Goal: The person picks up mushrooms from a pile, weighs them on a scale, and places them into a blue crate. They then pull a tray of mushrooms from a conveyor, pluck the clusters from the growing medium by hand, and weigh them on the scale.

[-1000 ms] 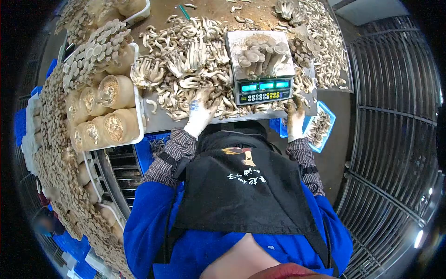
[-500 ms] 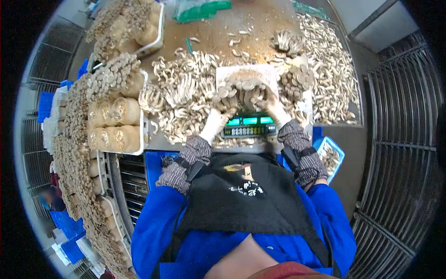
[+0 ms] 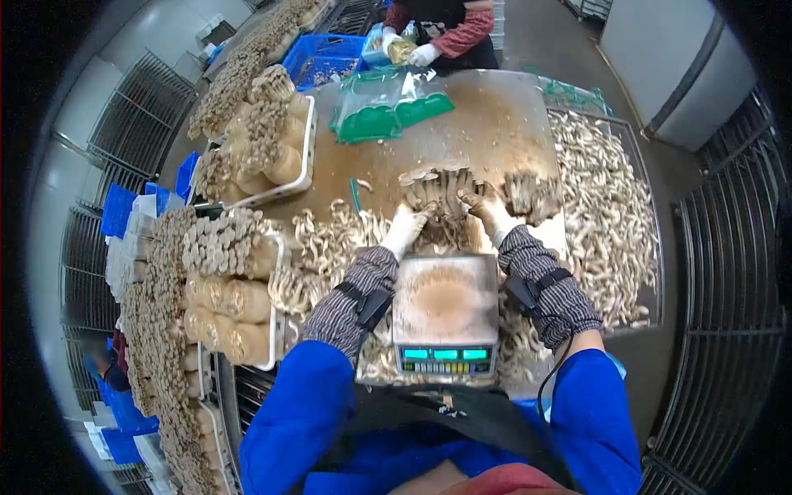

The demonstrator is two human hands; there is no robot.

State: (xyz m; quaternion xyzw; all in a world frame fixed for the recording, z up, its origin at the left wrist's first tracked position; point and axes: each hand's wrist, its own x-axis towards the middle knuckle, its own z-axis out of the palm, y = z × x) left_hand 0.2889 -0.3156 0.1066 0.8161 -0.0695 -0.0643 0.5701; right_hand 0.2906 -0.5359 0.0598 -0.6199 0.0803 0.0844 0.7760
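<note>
A bunch of brown-capped mushrooms [image 3: 441, 186] lies on the table just beyond the scale. My left hand [image 3: 408, 224], in a stained white glove, grips its left side with bent fingers. On the opposite side, my gloved right hand [image 3: 490, 211] is closed around the bunch's right edge. Between my forearms is the digital scale [image 3: 445, 299], its brown-dusted plate bare and its green displays lit. A second mushroom bunch [image 3: 532, 196] rests right of my right hand. Loose mushrooms [image 3: 340, 235] are heaped left of my left hand.
A wide pile of loose mushrooms [image 3: 606, 223] fills the tray at right. White crates [image 3: 304, 157] with mushroom-topped bags line the left side. Green-and-clear plastic bags [image 3: 384, 111] and a blue crate [image 3: 301, 70] are farther back. A co-worker's gloved hand [image 3: 425, 55] handles something at the far end.
Both my hands have moved the mushroom bunch forward, off the scale plate and onto the table beyond. My view has tilted up, bringing the co-worker and blue crate into sight.
</note>
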